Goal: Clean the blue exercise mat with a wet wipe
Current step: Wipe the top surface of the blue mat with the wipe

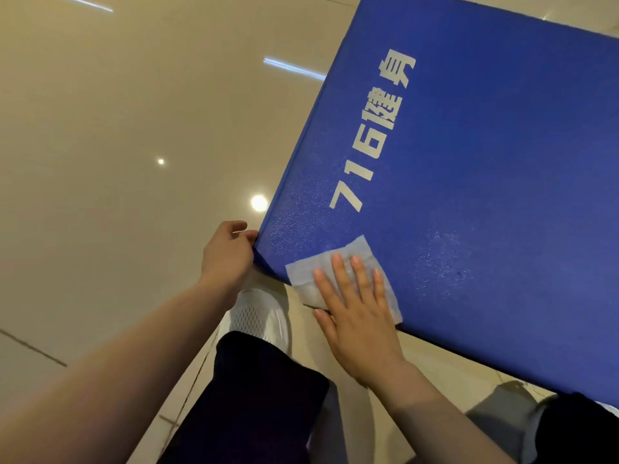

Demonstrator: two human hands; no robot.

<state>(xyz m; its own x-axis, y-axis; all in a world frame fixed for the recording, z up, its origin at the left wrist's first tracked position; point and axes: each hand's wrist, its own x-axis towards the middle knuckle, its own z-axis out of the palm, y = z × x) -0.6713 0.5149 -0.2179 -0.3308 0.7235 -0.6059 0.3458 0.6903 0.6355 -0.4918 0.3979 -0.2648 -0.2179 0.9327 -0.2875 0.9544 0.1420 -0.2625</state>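
Observation:
The blue exercise mat (485, 182) fills the right of the view, with white printed characters along its left side. A pale wet wipe (335, 262) lies flat on the mat's near left corner and hangs a little over the near edge. My right hand (355, 306) presses on the wipe with straight, spread fingers. My left hand (227, 252) grips the mat's corner, fingers curled at its left edge. Damp speckles show on the mat around the wipe.
Glossy beige floor tiles (117, 145) with light reflections spread to the left. My white shoe (261, 316) and dark trouser leg (261, 396) sit just below the mat's corner. A second leg (576, 433) shows at the lower right.

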